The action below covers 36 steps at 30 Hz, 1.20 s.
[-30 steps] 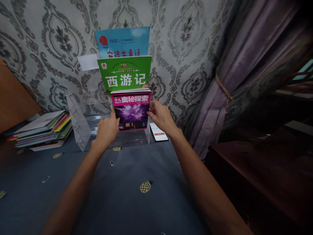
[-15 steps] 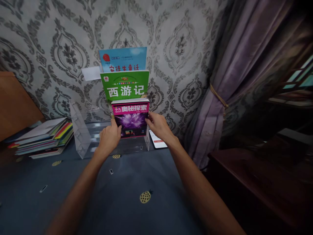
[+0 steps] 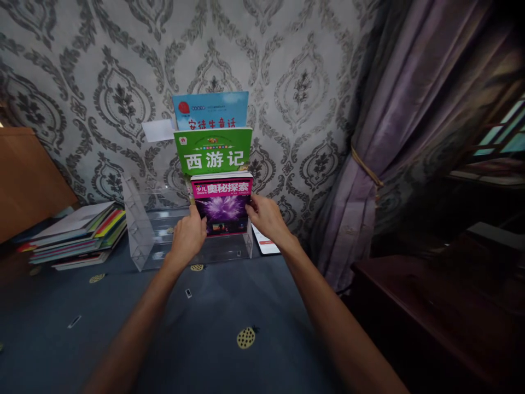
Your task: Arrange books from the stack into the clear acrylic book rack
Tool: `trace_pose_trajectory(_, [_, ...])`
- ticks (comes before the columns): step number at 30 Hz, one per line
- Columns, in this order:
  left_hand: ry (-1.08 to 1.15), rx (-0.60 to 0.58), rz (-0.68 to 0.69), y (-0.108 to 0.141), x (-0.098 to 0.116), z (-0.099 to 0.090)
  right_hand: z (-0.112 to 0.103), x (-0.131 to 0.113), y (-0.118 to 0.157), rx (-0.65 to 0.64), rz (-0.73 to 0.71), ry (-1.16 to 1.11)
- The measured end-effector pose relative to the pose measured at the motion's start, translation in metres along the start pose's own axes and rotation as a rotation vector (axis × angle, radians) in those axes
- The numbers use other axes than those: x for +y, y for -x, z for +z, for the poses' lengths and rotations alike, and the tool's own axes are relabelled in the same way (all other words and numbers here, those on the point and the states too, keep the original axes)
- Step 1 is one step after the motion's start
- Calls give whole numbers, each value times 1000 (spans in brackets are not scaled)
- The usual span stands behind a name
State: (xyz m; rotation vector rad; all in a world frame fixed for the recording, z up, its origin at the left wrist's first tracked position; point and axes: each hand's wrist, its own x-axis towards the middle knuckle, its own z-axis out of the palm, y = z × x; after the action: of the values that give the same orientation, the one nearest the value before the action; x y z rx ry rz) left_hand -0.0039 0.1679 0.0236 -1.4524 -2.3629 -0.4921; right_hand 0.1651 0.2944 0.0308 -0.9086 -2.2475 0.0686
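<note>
Both hands grip a book with a pink and purple cover, one at each side edge. My left hand is closed on its lower left side, and my right hand pinches its right side. The book stands upright at the right part of a clear acrylic tiered rack, with more page edges showing behind its top. Behind it rises a green book, and farther back a blue book. Whether the pink book rests on the rack's tier I cannot tell.
A stack of books and papers lies left of the rack on the dark blue tablecloth. A phone lies by the rack's right end. Patterned wallpaper is behind, a purple curtain to the right.
The whole view has shifted slightly, so things sit a little lower in the picture. Both hands keep their hold on the pink book, which stays in nearly the same place at the rack.
</note>
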Motion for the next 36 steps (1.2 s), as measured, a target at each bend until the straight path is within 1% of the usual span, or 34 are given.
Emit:
trace_pose_trajectory(6, [-36,-62,-16,1,3,-5,-2,-5,1,-30,36,40])
trace_pose_trajectory(15, [-34,-83,-32,2,4,-7,-1,-6,2,-16,53,48])
trace_pose_trajectory(18, [6,-125,-18,1,1,-8,0,-1,2,4,8,-56])
trace_pose_trajectory(20, [40,-162,23,-1,-3,-14,-2,4,1,29,-35,-165])
trace_pose_trajectory(22, [68,-175,64,0,-8,-30,-10,6,1,86,-49,-235])
trace_pose_trajectory(23, [72,-167,73,3,-12,-42,-17,5,1,122,-41,-245])
trace_pose_trajectory(25, [120,-83,73,15,-23,-74,-37,-4,6,252,-21,-287])
trace_pose_trajectory(26, [170,-2,71,25,-29,-92,-48,-13,11,325,-25,-315])
trace_pose_trajectory(27, [337,180,94,37,-36,-111,-58,-24,16,493,-52,-421])
trace_pose_trajectory(28, [513,333,124,49,-41,-128,-67,-37,23,652,-96,-503])
trace_pose_trajectory(29, [673,447,161,62,-46,-144,-73,-51,29,757,-177,-530])
trace_pose_trajectory(30, [824,414,258,72,-49,-156,-74,-66,36,760,-262,-474])
trace_pose_trajectory(31, [938,250,413,81,-51,-165,-70,-81,43,702,-365,-442])
trace_pose_trajectory(32, [999,6,603,86,-52,-169,-62,-95,50,585,-496,-447])
trace_pose_trajectory(33, [998,-298,800,88,-54,-169,-48,-109,58,449,-645,-502])
trace_pose_trajectory(34, [919,-586,966,87,-57,-164,-31,-121,66,260,-765,-556])
trace_pose_trajectory(35, [847,-766,1064,83,-62,-157,-11,-131,75,40,-837,-555])
trace_pose_trajectory(36, [809,-825,1031,77,-71,-149,10,-140,86,-148,-844,-492])
